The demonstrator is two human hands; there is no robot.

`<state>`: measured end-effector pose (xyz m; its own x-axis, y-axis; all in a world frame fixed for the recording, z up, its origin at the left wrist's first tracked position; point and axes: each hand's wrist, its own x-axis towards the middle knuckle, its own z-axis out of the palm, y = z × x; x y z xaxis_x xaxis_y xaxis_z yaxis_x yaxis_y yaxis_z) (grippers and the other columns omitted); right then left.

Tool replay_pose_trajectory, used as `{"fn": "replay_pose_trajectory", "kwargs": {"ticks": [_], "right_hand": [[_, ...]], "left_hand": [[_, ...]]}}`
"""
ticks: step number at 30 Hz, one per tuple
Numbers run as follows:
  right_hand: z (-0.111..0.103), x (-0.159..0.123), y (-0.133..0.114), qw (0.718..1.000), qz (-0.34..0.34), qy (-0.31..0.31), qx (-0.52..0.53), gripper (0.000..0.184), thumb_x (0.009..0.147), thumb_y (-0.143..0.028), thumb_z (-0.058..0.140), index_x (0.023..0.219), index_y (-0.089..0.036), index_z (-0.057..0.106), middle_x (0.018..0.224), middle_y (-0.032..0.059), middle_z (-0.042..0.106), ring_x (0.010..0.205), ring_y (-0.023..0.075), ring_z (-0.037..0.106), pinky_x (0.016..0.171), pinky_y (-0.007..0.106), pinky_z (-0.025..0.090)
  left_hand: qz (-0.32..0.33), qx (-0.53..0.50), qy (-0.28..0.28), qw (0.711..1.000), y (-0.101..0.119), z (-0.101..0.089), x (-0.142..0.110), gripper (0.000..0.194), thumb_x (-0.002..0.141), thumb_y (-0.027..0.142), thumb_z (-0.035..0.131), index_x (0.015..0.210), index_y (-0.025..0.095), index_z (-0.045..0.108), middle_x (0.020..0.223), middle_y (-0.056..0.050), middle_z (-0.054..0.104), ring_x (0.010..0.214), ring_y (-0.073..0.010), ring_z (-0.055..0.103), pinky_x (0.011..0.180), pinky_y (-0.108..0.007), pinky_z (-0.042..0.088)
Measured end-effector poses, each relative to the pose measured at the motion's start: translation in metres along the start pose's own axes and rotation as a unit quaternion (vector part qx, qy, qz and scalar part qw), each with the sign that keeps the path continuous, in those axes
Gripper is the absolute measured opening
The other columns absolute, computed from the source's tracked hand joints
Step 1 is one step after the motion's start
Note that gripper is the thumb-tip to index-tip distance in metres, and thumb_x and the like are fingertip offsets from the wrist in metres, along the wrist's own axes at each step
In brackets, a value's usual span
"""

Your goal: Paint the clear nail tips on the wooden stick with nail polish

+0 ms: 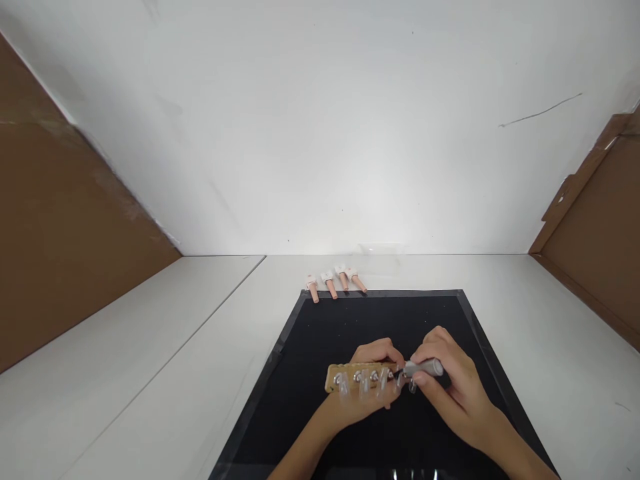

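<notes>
My left hand (350, 408) grips a light wooden strip (331, 379) from behind and below, with fingers curled round its right end. Along the strip sit several shiny metal mounts (357, 377), with clear plastic tips (365, 385) standing out from them toward me. My right hand (457, 380) is closed on a grey cylindrical handle (425, 367) of a slim tool, pinched between thumb and fingers. The tool's dark end points left and reaches the right part of the strip. Whether it touches a tip there is too small to tell.
Several small pieces with white heads and pinkish tapered stems (330, 285) lie at the back edge of the black mat (300, 373). The mat lies on a white table (210, 373). A white wall (320, 133) stands behind, with brown panels (65, 220) at both sides.
</notes>
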<state>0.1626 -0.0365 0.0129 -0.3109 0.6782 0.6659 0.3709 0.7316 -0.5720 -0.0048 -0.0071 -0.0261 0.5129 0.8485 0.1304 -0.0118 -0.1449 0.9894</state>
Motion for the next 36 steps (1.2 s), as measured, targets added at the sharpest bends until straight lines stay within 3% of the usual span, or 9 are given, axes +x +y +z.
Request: {"fn": "replay_pose_trajectory", "kwargs": {"ticks": [5,11,19,25,32,36], "right_hand": [[-0.0028,-0.0015,0.0008,0.999,0.018,0.041,0.003,0.010,0.097,-0.026,0.043,0.090,-0.023,0.051,0.069,-0.0002,0.050,0.062,0.0164,0.046,0.052,0.027,0.038],[-0.0040,0.0012,-0.0052,0.999,-0.012,-0.024,0.044,0.020,0.097,-0.033,0.042,0.083,-0.022,0.052,0.063,-0.0016,0.046,0.059,0.0158,0.046,0.050,0.026,0.038],[-0.0026,-0.0021,0.0024,0.997,0.029,0.062,0.021,0.016,0.098,-0.031,0.040,0.093,-0.023,0.053,0.072,0.0014,0.051,0.062,0.0168,0.049,0.051,0.028,0.041],[-0.0047,0.0007,-0.0033,0.997,0.009,-0.008,0.071,0.023,0.098,-0.037,0.041,0.086,-0.023,0.054,0.066,-0.0004,0.050,0.061,0.0157,0.048,0.050,0.026,0.040],[0.0006,-0.0036,0.0040,0.996,0.049,0.059,0.040,0.019,0.098,-0.034,0.041,0.091,-0.023,0.055,0.071,0.0003,0.050,0.059,0.0151,0.049,0.049,0.026,0.040],[-0.0021,-0.0019,0.0007,0.996,0.036,0.028,0.073,0.022,0.098,-0.037,0.041,0.089,-0.023,0.054,0.070,0.0000,0.049,0.058,0.0149,0.047,0.048,0.026,0.040]], "left_hand": [[-0.006,-0.005,-0.002,1.000,0.0008,0.0010,-0.0005,0.019,0.069,0.026,0.071,0.066,0.013,0.057,0.070,0.004,0.046,0.042,-0.0018,0.045,0.034,-0.012,0.041],[-0.018,-0.044,-0.017,0.999,0.0036,0.0008,-0.0018,0.026,0.062,0.029,0.078,0.066,0.013,0.058,0.070,0.005,0.047,0.042,-0.0014,0.046,0.035,-0.013,0.043],[-0.018,-0.044,-0.025,0.999,0.0027,0.0009,-0.0011,0.030,0.068,0.038,0.074,0.066,0.013,0.057,0.070,0.004,0.047,0.041,-0.0014,0.048,0.035,-0.012,0.044],[-0.011,-0.046,-0.025,0.999,0.0005,-0.0002,-0.0012,0.029,0.064,0.033,0.078,0.067,0.013,0.058,0.071,0.004,0.047,0.040,-0.0010,0.048,0.035,-0.013,0.044],[-0.016,-0.063,-0.033,0.997,-0.0002,-0.0006,-0.0029,0.032,0.065,0.038,0.077,0.067,0.012,0.058,0.071,0.003,0.048,0.043,-0.0025,0.050,0.036,-0.013,0.045],[-0.015,-0.068,-0.034,0.997,0.0002,-0.0028,-0.0024,0.031,0.065,0.036,0.078,0.067,0.012,0.058,0.070,0.004,0.048,0.041,-0.0017,0.049,0.035,-0.012,0.043]]}}
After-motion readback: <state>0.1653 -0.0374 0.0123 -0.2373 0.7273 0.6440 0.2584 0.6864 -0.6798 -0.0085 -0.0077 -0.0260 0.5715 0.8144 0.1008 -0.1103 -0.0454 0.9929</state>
